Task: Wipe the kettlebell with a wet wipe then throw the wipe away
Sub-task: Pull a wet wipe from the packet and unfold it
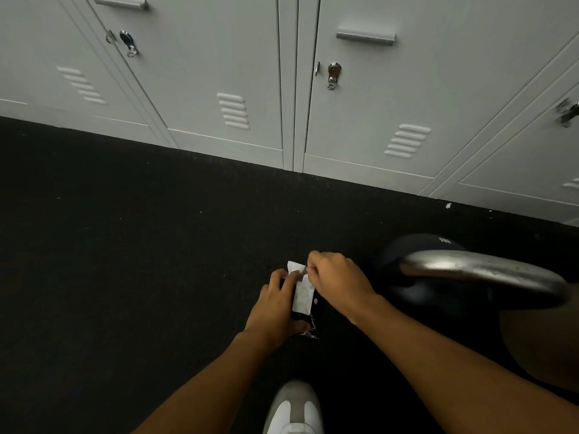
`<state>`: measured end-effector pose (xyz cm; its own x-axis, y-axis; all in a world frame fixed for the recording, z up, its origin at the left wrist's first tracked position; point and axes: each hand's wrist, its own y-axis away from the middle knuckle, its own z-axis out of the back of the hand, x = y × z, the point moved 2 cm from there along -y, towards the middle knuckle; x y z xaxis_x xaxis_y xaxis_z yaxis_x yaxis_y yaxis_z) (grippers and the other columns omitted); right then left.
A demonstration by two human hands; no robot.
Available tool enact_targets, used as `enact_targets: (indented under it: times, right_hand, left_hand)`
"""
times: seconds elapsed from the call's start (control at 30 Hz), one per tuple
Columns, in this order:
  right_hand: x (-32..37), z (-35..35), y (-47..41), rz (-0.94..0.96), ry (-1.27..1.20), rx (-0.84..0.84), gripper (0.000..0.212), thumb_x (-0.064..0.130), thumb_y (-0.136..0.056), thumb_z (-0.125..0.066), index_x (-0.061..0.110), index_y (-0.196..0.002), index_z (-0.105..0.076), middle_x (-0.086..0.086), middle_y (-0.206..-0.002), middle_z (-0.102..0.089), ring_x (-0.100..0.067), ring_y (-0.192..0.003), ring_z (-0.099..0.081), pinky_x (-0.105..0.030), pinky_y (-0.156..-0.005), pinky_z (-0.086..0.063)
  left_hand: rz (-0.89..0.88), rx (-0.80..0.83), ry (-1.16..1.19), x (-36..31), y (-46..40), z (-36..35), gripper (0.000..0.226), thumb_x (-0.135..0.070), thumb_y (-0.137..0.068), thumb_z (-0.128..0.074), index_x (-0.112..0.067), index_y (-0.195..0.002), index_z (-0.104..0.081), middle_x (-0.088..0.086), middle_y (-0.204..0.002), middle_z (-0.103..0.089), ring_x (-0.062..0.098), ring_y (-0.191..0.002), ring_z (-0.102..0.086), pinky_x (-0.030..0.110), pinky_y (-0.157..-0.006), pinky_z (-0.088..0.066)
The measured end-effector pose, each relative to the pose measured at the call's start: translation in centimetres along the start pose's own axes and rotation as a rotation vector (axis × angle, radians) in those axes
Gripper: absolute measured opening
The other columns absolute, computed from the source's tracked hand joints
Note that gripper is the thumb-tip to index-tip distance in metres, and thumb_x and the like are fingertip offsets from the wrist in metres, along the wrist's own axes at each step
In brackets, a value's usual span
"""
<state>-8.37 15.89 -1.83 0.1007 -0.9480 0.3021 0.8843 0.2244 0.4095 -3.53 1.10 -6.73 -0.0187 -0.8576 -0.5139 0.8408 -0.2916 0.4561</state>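
Observation:
A dark kettlebell (pixel 419 245) with a shiny metal handle (pixel 482 270) stands on the black floor at the right. Just left of it, my left hand (pixel 275 305) grips a dark wet-wipe pack (pixel 313 321) held above the floor. A white wipe (pixel 302 294) sticks up out of the pack. My right hand (pixel 336 277) pinches the top edge of that wipe with its fingertips. Much of the pack is hidden behind my left hand.
A row of grey metal lockers (pixel 219 73) with key locks runs along the back, meeting the black speckled floor (pixel 125 245). My grey and white shoe (pixel 294 408) shows at the bottom edge. A small white scrap (pixel 448 205) lies near the locker base.

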Motion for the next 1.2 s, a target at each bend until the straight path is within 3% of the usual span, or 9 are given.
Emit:
enact_targets:
  times: [0.2,0.33,0.43,0.53,0.73,0.87,1.0,1.1,1.2]
  right_hand:
    - [-0.6,-0.1,0.5,-0.04,-0.008,-0.003,0.019,0.027,-0.107,-0.054,0.019,-0.124,-0.057,-0.004,-0.113,-0.065,-0.016,-0.096,-0.067,-0.035,-0.084,-0.061]
    - [-0.7,0.0,1.1,0.106,0.043,0.017,0.024,0.018,-0.101,-0.062,0.023,-0.122,-0.05,0.0,-0.118,-0.051,-0.013,-0.091,-0.054,-0.028,-0.073,-0.051]
    - [-0.9,0.3,1.6,0.183,0.051,0.144,0.017,0.02,-0.101,-0.059,0.021,-0.118,-0.056,-0.001,-0.119,-0.052,-0.018,-0.099,-0.056,-0.035,-0.084,-0.054]
    - [-0.6,0.1,2.0,0.206,0.133,0.175,0.039,0.018,-0.101,-0.06,0.018,-0.14,-0.054,-0.006,-0.139,-0.048,-0.023,-0.12,-0.055,-0.037,-0.095,-0.052]
    - [1.1,-2.8,1.8,0.091,0.181,0.24,0.036,0.036,-0.107,-0.052,0.016,-0.136,-0.055,-0.009,-0.132,-0.061,-0.025,-0.109,-0.065,-0.04,-0.089,-0.054]
    - [1.3,-4.3,0.6,0.02,0.198,0.215,0.037,0.031,-0.106,-0.056,0.016,-0.14,-0.052,-0.011,-0.137,-0.059,-0.027,-0.114,-0.065,-0.041,-0.089,-0.055]
    - [1.5,-4.2,0.1,-0.02,0.209,0.283,0.041,0.027,-0.105,-0.061,0.018,-0.144,-0.049,-0.011,-0.14,-0.057,-0.028,-0.122,-0.061,-0.046,-0.098,-0.054]
    - [1.6,-2.3,0.8,0.002,0.157,0.221,0.046,0.027,-0.104,-0.062,0.016,-0.146,-0.047,-0.011,-0.145,-0.053,-0.028,-0.127,-0.058,-0.046,-0.101,-0.053]
    - [1.7,0.8,2.3,0.027,0.037,0.174,0.034,0.026,-0.106,-0.058,0.015,-0.137,-0.053,-0.009,-0.137,-0.056,-0.029,-0.125,-0.059,-0.047,-0.102,-0.053]
  left_hand:
    - [0.029,-0.007,0.01,0.0,-0.1,-0.3,0.117,-0.047,-0.067,-0.088,-0.028,-0.158,-0.017,-0.002,-0.159,-0.017,0.025,-0.141,-0.037,0.04,-0.115,-0.039]
    - [0.028,0.0,0.009,0.0,-0.1,-0.3,0.118,-0.047,-0.066,-0.088,-0.028,-0.158,-0.017,-0.001,-0.159,-0.017,0.024,-0.14,-0.038,0.04,-0.115,-0.04]
    - [0.019,-0.01,0.009,0.0,-0.1,-0.3,0.117,-0.045,-0.066,-0.088,-0.027,-0.157,-0.018,-0.001,-0.158,-0.019,0.024,-0.139,-0.039,0.039,-0.114,-0.041]
    - [0.014,-0.022,0.006,0.0,-0.1,-0.4,0.117,-0.045,-0.065,-0.089,-0.025,-0.157,-0.019,-0.001,-0.158,-0.019,0.024,-0.139,-0.039,0.04,-0.115,-0.04]
    - [0.007,-0.018,0.022,0.0,-0.2,-0.4,0.116,-0.045,-0.065,-0.089,-0.027,-0.157,-0.019,-0.001,-0.158,-0.018,0.023,-0.14,-0.036,0.039,-0.115,-0.04]
    - [0.008,-0.017,0.025,0.1,-0.3,-0.5,0.115,-0.045,-0.067,-0.088,-0.028,-0.158,-0.019,-0.002,-0.159,-0.017,0.022,-0.141,-0.035,0.038,-0.115,-0.039]
    - [0.014,-0.012,0.012,0.1,-0.3,-0.5,0.114,-0.045,-0.068,-0.087,-0.029,-0.158,-0.019,-0.002,-0.16,-0.017,0.022,-0.141,-0.036,0.04,-0.116,-0.04]
    - [0.014,-0.011,-0.009,-0.1,-0.4,-0.5,0.113,-0.046,-0.067,-0.087,-0.03,-0.157,-0.019,-0.003,-0.159,-0.017,0.022,-0.141,-0.036,0.039,-0.115,-0.04]
    - [0.018,0.032,-0.048,-0.3,-0.2,0.0,0.114,-0.047,-0.068,-0.086,-0.032,-0.157,-0.017,-0.001,-0.16,-0.017,0.024,-0.141,-0.036,0.04,-0.115,-0.039]
